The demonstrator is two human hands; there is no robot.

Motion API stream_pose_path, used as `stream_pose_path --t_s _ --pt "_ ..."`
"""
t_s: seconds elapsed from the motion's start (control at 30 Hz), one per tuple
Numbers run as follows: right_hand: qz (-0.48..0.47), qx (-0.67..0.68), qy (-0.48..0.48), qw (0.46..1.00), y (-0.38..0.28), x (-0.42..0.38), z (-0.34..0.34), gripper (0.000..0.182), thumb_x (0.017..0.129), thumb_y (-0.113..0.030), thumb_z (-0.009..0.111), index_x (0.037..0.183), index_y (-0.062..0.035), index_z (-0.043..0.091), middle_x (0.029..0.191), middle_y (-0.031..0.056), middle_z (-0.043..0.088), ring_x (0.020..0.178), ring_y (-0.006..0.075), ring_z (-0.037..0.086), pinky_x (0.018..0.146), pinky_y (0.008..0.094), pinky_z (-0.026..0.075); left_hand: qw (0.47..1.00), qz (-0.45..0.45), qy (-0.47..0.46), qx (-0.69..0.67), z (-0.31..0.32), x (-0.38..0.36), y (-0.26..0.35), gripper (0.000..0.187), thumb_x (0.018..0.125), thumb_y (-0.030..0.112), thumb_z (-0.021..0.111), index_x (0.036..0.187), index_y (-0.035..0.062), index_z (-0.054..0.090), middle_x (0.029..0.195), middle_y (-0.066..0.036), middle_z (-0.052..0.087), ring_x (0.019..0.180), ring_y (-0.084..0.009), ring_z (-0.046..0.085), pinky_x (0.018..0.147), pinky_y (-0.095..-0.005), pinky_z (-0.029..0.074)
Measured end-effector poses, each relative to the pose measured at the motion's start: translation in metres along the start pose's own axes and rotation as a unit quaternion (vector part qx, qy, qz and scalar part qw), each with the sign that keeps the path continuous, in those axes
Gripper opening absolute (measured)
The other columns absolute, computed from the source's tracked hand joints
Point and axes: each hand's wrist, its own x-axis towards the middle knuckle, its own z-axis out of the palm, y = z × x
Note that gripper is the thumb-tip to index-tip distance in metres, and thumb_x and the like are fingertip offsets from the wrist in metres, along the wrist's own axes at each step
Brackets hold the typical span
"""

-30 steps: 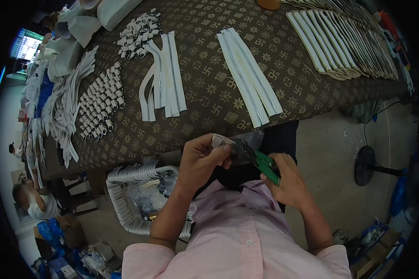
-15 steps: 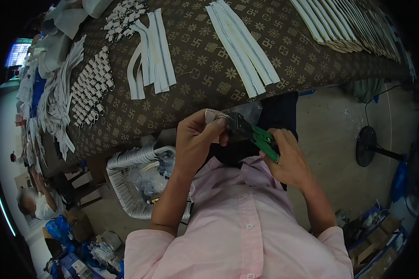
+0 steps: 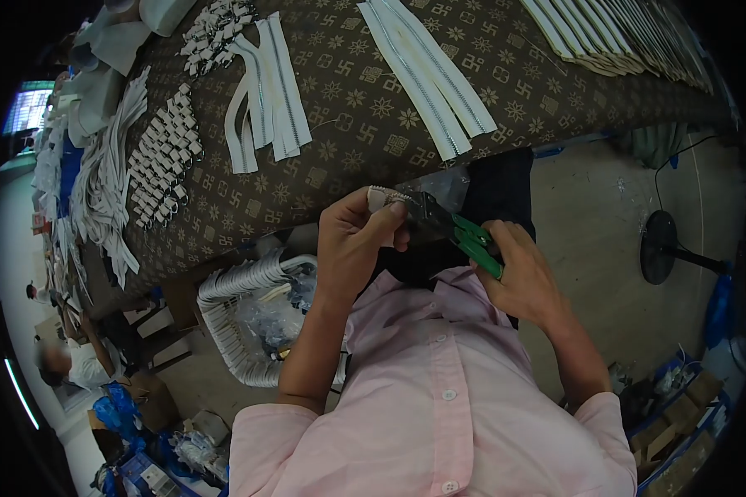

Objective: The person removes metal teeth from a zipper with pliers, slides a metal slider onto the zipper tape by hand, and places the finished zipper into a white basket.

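My left hand [image 3: 350,240] pinches a short white zipper piece [image 3: 376,198] between thumb and fingers, its row of metal teeth facing up. Wrapped in my right hand [image 3: 524,275] are green-handled pliers [image 3: 474,242], handles close together. Their dark jaws meet the toothed end of the zipper, right at my left fingertips. Both hands are over my lap, just off the table edge. Beyond them on the table lies a pair of long white zipper strips [image 3: 419,81], with more strips [image 3: 287,95] to the left.
A patterned brown cloth [image 3: 340,141] covers the table. Rows of white tabs with metal rings [image 3: 166,157] and bundled pale strips [image 3: 108,178] lie left; stacked strips [image 3: 588,37] lie far right. A white woven basket [image 3: 224,331] stands by my left arm. A person [image 3: 83,360] is at far left.
The view has shifted slightly. The pliers' jaws remain at the zipper end, and both hands keep their holds with little movement.
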Motion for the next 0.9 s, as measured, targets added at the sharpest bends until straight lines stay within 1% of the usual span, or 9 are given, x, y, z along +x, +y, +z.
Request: stream_pose_path --t_s 0.4,0.47,0.6,0.67,0.7,0.77,0.8,0.87,0.9 --pt "-0.015 0.006 0.017 1.0 0.025 -0.001 0.013 0.029 0.07 0.001 0.052 0.098 0.0023 0.047 0.084 0.0232 0.053 0.081 0.0426 0.051 0.068 0.0446 0.041 0.999 -0.001 0.023 0.038 0.012 0.001 -0.007 0.01 0.086 0.007 0.056 0.082 -0.0011 0.06 0.065 -0.001 0.057 0.056 -0.0056 0.051 0.05 -0.0187 0.04" --pt "0.026 0.055 -0.002 0.998 0.03 -0.003 0.021 0.03 0.068 0.0 0.055 0.098 0.0014 0.048 0.08 0.0205 0.054 0.075 0.0385 0.055 0.066 0.0403 0.043 0.998 0.004 0.042 0.042 0.017 0.003 -0.009 0.011 0.086 0.008 0.056 0.082 -0.0006 0.06 0.063 -0.001 0.056 0.055 -0.0052 0.05 0.049 -0.0184 0.039" --pt "0.005 0.116 0.03 0.993 0.023 -0.006 0.016 0.032 0.068 -0.002 0.058 0.099 0.0 0.05 0.076 0.0168 0.055 0.071 0.032 0.057 0.067 0.0354 0.044 0.999 -0.005 0.02 0.036 0.013 0.003 -0.008 0.01 0.085 0.008 0.057 0.08 0.0003 0.06 0.061 -0.001 0.055 0.052 -0.0048 0.048 0.047 -0.018 0.036" --pt "0.093 0.314 -0.137 0.935 0.029 -0.006 0.012 0.034 0.067 -0.004 0.062 0.1 -0.0022 0.052 0.081 0.0164 0.055 0.077 0.0334 0.055 0.069 0.0376 0.044 1.0 -0.012 0.013 0.011 0.014 0.004 -0.008 0.011 0.084 0.009 0.058 0.078 0.0009 0.061 0.058 0.0 0.054 0.049 -0.0046 0.046 0.045 -0.0176 0.034" --pt "0.093 0.315 -0.137 0.935 0.027 -0.008 0.011 0.034 0.067 -0.004 0.062 0.1 -0.0022 0.052 0.081 0.0164 0.055 0.077 0.0334 0.055 0.069 0.0376 0.044 1.0 -0.013 0.013 0.011 0.013 0.004 -0.008 0.011 0.084 0.009 0.058 0.078 0.0009 0.061 0.058 0.0 0.054 0.049 -0.0046 0.046 0.045 -0.0176 0.034" --pt "0.134 0.245 -0.07 0.958 0.021 -0.014 0.007 0.035 0.067 -0.004 0.062 0.101 -0.0018 0.052 0.086 0.0169 0.055 0.08 0.0336 0.055 0.072 0.0368 0.044 0.999 -0.021 0.015 -0.048 0.011 0.001 -0.01 0.011 0.083 0.01 0.058 0.077 0.0009 0.062 0.057 0.0 0.054 0.047 -0.0049 0.046 0.044 -0.0179 0.033" --pt "0.135 0.245 -0.074 0.957 0.019 -0.017 0.008 0.035 0.067 -0.004 0.062 0.101 -0.0018 0.052 0.086 0.0169 0.055 0.08 0.0336 0.055 0.072 0.0368 0.044 0.998 -0.023 0.018 -0.049 0.011 0.0 -0.012 0.011 0.083 0.01 0.058 0.077 0.0009 0.062 0.057 0.0 0.054 0.047 -0.0049 0.046 0.044 -0.0179 0.033" --pt "0.057 0.105 0.061 0.991 0.014 -0.021 0.011 0.039 0.067 -0.003 0.061 0.104 -0.0011 0.05 0.091 0.0177 0.054 0.083 0.035 0.053 0.074 0.0388 0.042 0.999 -0.029 0.009 -0.028 0.011 0.0 -0.016 0.013 0.084 0.011 0.058 0.08 0.0002 0.063 0.058 -0.001 0.055 0.048 -0.0053 0.047 0.044 -0.0181 0.034" --pt "0.057 0.106 0.061 0.991 0.015 -0.021 0.012 0.039 0.067 -0.003 0.061 0.104 -0.0011 0.05 0.091 0.0177 0.054 0.083 0.035 0.053 0.074 0.0388 0.042 0.999 -0.029 0.009 -0.028 0.012 -0.001 -0.016 0.013 0.084 0.011 0.058 0.08 0.0002 0.063 0.058 -0.001 0.055 0.048 -0.0053 0.047 0.044 -0.0181 0.034"
